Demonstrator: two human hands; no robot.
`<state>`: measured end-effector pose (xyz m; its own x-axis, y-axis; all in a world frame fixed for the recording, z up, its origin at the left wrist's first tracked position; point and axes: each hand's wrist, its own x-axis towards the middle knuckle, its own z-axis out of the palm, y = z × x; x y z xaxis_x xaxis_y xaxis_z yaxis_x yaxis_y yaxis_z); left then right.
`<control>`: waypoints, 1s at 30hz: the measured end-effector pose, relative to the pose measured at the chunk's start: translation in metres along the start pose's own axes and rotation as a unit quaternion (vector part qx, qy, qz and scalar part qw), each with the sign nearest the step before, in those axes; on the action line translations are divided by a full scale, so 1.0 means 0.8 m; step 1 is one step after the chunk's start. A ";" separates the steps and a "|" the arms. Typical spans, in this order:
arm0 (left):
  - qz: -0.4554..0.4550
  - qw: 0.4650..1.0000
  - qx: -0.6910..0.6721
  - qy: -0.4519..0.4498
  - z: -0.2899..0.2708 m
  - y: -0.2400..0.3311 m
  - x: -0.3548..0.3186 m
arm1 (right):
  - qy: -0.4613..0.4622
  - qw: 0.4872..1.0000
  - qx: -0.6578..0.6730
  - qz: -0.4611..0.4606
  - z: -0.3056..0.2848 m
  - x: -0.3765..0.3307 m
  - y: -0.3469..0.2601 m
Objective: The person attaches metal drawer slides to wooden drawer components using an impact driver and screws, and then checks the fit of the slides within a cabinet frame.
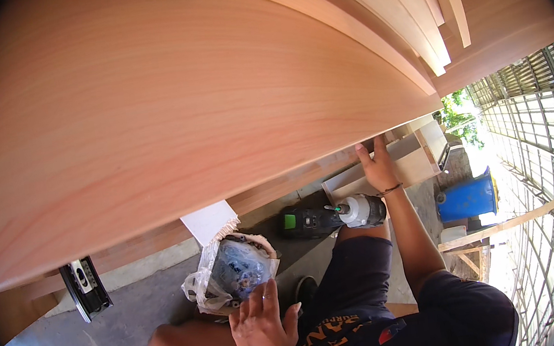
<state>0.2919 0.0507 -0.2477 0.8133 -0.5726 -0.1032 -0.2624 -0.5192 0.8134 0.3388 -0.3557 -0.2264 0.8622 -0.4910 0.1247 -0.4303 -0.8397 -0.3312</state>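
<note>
A large wood-grain panel (166, 117) spreads across the upper part of the view. At its near edge, right of the middle, my right hand (380, 168) reaches up with thumb and a finger stretched apart; its fingertips meet the edge, and the other fingers are partly hidden. My left hand (265, 330) is held low with its fingers stretched out and nothing in it. Just beyond its fingertips sits a round container (241, 267) with a clear plastic bag of small dark hardware. Between the hands, a black cordless drill (314, 221) with a green patch lies beside my thigh.
Long wooden strips (368, 16) lie on the panel. A metal drawer slide (86, 288) sticks out below its left edge, and a white piece (209, 221) juts out near the container. Drawer-like boxes (387, 166), a blue barrel (467, 199) and a lattice wall (529, 142) are at right.
</note>
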 end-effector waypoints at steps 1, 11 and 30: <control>-0.004 1.000 -0.002 -0.007 -0.001 0.001 0.000 | 0.000 1.000 -0.003 0.000 -0.001 0.000 0.003; -0.004 1.000 -0.005 -0.009 -0.004 0.002 0.001 | 0.001 1.000 0.023 -0.002 -0.012 0.005 0.011; -0.003 1.000 -0.017 -0.021 -0.002 0.007 0.004 | 0.090 0.993 0.055 0.047 -0.012 0.006 -0.046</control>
<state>0.2943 0.0469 -0.2422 0.7918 -0.5966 -0.1309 -0.2396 -0.5006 0.8319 0.3561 -0.3297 -0.2043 0.7543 -0.6072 0.2497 -0.4655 -0.7628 -0.4488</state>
